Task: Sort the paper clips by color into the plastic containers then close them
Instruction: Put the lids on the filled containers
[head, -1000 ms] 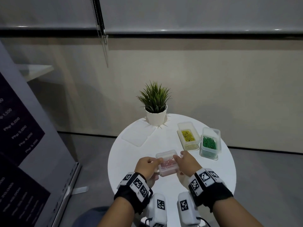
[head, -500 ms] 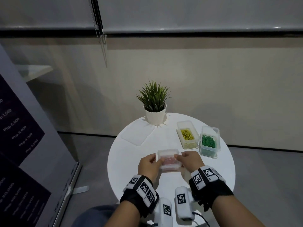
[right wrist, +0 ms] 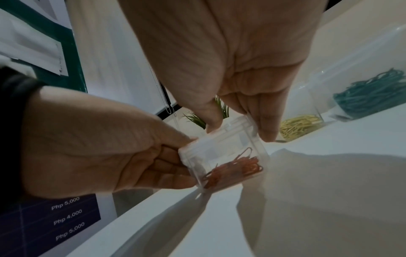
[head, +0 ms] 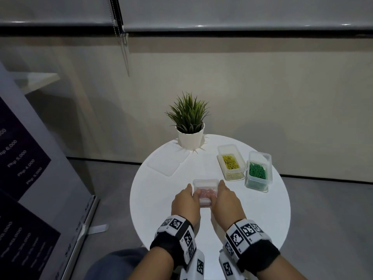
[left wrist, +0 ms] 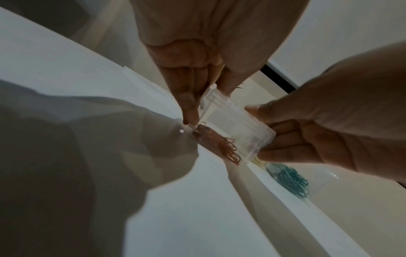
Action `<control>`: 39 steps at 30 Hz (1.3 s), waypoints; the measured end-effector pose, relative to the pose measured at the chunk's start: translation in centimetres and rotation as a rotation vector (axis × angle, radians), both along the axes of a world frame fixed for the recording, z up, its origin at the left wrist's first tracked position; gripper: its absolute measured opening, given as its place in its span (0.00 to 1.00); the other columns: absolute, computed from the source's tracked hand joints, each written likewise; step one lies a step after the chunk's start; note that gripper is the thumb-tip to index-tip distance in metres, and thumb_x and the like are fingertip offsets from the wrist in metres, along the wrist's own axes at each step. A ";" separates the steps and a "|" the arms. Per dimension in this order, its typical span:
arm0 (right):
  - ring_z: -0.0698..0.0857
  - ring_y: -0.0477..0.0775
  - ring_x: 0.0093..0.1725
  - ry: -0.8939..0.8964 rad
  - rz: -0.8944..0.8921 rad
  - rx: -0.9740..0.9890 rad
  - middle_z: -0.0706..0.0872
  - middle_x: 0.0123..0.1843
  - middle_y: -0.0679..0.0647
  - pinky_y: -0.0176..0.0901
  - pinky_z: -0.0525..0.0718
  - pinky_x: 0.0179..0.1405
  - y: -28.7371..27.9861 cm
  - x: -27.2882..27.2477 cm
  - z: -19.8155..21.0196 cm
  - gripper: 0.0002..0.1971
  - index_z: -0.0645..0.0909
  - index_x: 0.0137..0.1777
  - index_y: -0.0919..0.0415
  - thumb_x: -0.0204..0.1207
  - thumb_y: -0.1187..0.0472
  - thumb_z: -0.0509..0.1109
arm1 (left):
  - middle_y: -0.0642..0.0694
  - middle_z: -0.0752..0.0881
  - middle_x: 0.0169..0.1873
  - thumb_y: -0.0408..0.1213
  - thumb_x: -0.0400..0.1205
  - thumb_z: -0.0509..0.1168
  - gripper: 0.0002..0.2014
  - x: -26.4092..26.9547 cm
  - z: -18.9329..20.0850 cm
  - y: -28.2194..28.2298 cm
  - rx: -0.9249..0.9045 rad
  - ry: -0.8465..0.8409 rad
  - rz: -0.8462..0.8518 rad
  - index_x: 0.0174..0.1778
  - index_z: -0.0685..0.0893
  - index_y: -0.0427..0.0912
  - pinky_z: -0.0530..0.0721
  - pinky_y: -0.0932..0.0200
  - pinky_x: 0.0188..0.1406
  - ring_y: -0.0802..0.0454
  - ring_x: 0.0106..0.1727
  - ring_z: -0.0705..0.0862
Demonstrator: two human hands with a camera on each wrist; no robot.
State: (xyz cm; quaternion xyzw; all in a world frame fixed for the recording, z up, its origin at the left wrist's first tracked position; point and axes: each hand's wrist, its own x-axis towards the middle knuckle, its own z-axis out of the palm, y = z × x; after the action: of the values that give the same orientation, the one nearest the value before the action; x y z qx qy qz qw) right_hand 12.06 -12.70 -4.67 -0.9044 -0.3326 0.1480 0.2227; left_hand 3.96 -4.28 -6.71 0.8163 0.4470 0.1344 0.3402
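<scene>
Small clear plastic container of red paper clips sits between my left hand and right hand; both pinch its sides, long axis pointing away.

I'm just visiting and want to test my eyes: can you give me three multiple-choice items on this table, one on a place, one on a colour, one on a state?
1. Where is the potted plant?
A. far edge of the table
B. on the floor
C. in a container

2. What colour are the clips in the container held by both hands?
A. green
B. yellow
C. red

3. The yellow clips' container is:
A. lidded
B. open-topped
C. upside down

Answers: 1 A, behind all containers; 2 C, reddish clips show through its wall; 3 B, no lid over it.
</scene>
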 end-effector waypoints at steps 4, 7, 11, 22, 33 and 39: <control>0.80 0.61 0.67 -0.017 0.099 -0.074 0.60 0.83 0.63 0.47 0.79 0.57 -0.1 0.1 -0.3 0.31 0.47 0.83 0.64 0.85 0.57 0.56 | 0.42 0.87 0.47 0.47 0.87 0.51 0.15 0.0 0.3 0.5 0.040 0.063 -0.059 0.50 0.76 0.40 0.79 0.53 0.45 0.41 0.49 0.84; 0.82 0.64 0.67 -0.259 0.243 -0.116 0.55 0.83 0.70 0.47 0.84 0.54 -0.9 0.3 -1.6 0.42 0.58 0.83 0.55 0.72 0.55 0.74 | 0.44 0.87 0.52 0.51 0.87 0.49 0.17 -0.1 0.5 1.9 0.098 0.160 -0.176 0.56 0.78 0.44 0.81 0.52 0.51 0.44 0.52 0.84; 0.87 0.62 0.41 -0.500 0.298 -0.166 0.85 0.57 0.63 0.44 0.85 0.23 0.5 1.3 -1.8 0.39 0.86 0.59 0.63 0.41 0.68 0.85 | 0.45 0.74 0.75 0.51 0.87 0.52 0.23 0.0 0.4 5.9 0.072 0.127 -0.219 0.75 0.72 0.45 0.70 0.54 0.73 0.45 0.73 0.74; 0.74 0.61 0.66 -0.505 0.200 -0.344 0.66 0.70 0.62 0.49 0.77 0.58 11.0 4.3 2.6 0.20 0.65 0.74 0.68 0.83 0.64 0.56 | 0.46 0.60 0.80 0.34 0.81 0.58 0.33 -3.1 0.8 12.4 0.276 0.688 -0.413 0.83 0.53 0.47 0.54 0.41 0.82 0.43 0.84 0.53; 0.48 0.62 0.85 -0.246 0.526 -0.524 0.45 0.86 0.64 0.60 0.60 0.78 18.7 0.8 -1.2 0.30 0.45 0.83 0.71 0.84 0.65 0.50 | 0.47 0.53 0.80 0.30 0.79 0.61 0.35 -7.2 1.1 8.8 0.325 0.618 -0.467 0.82 0.56 0.45 0.78 0.52 0.60 0.44 0.66 0.75; 0.68 0.60 0.76 -0.232 0.550 -0.440 0.65 0.76 0.60 0.59 0.73 0.69 14.2 -0.3 -1.1 0.22 0.63 0.77 0.66 0.82 0.66 0.54 | 0.55 0.43 0.84 0.39 0.80 0.64 0.41 -7.8 0.9 9.3 0.330 0.693 -0.575 0.84 0.46 0.47 0.77 0.49 0.66 0.42 0.71 0.68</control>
State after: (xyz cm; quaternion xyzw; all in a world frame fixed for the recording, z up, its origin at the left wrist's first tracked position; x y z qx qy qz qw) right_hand 11.78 1.48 -5.72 -0.8181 -0.5466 0.1667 -0.0644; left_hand -3.87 5.01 -5.81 0.9467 0.2628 -0.1761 0.0603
